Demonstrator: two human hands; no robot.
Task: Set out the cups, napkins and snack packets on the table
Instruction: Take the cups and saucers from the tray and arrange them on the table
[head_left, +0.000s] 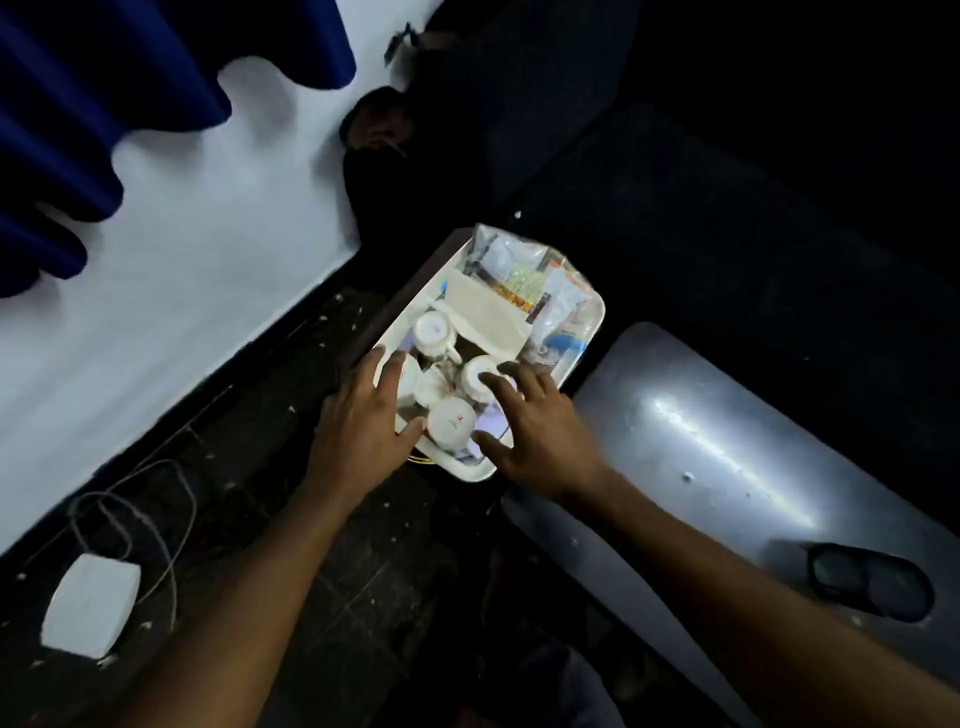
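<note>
A white tray sits on a small dark stand in the middle of the view. Several white cups lie upturned at its near end. Folded cream napkins rest in the middle, and clear snack packets fill the far end. My left hand hovers over the tray's near left edge with fingers spread, its thumb next to the nearest cup. My right hand is spread over the near right corner, fingertips on or just above another cup. Neither hand is closed on anything.
A grey glossy table lies to the right of the tray, with a dark pair of glasses on its near part. A white box with cables lies on the dark floor at left. A white wall and blue curtain stand at left.
</note>
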